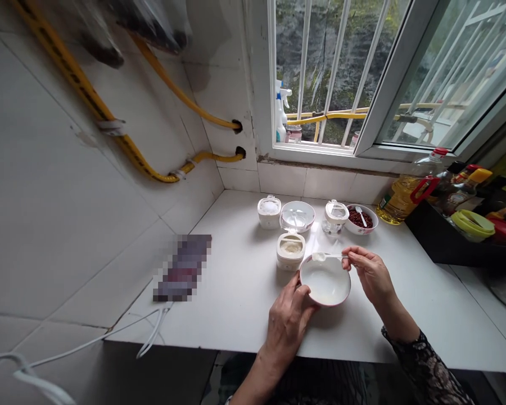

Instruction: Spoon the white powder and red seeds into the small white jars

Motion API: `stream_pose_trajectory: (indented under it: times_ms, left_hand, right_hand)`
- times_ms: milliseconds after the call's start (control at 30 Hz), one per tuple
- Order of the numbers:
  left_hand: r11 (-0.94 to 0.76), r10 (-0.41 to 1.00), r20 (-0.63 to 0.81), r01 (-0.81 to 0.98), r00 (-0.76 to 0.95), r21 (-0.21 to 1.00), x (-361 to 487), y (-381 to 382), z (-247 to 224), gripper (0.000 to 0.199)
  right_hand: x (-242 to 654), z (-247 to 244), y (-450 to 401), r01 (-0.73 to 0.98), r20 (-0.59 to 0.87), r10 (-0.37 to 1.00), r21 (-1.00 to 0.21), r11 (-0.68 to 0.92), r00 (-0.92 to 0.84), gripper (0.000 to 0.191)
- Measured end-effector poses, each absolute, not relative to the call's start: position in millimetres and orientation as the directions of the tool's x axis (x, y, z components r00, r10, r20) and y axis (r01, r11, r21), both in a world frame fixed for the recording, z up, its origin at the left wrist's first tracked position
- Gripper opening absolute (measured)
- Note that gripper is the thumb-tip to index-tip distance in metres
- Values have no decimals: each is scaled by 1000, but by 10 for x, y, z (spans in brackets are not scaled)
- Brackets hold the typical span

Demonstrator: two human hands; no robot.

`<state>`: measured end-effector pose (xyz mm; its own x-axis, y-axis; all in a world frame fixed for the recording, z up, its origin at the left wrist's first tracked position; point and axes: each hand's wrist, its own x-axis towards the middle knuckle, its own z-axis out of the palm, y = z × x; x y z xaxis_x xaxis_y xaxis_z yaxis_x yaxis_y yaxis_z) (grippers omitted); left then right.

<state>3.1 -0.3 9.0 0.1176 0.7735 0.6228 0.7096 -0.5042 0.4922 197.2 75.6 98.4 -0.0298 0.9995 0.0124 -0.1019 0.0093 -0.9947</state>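
Note:
A white bowl (325, 283) with a reddish rim stands near the counter's front. My left hand (287, 315) grips its left side, thumb at the rim and fingers around the outside. Over the bowl's back rim, my right hand (369, 273) pinches the handle of a small white spoon (319, 257), whose head holds some white substance. Just behind the bowl, to the left, is an open jar (290, 250) of pale powder. Farther back are a jar of white grains (269, 211), a clear-looking bowl (298, 216), a lidded glass jar (335, 216) and a bowl of red beans (360, 218) with a white spoon.
An oil bottle (398, 197) and a black box (432, 230) of bottles and containers stand at the right. A blurred dark object (183, 267) and white cables (152, 332) lie at the left. A window (333, 73) is behind the white counter (231, 287).

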Motion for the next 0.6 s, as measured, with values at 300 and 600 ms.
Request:
stream_pose_trajectory:
  times_ms: [300,600]
  left_hand:
    - [-507,768,632,704,106,498,41,1,52,29]
    - [-488,791,602,702,104,519,40,-12,80,32]
  right_hand:
    - [1480,1063,864,486,685,646,-461,743,-337,19]
    - [1625,1081,872,470,674,682,-523,711,-284,16]
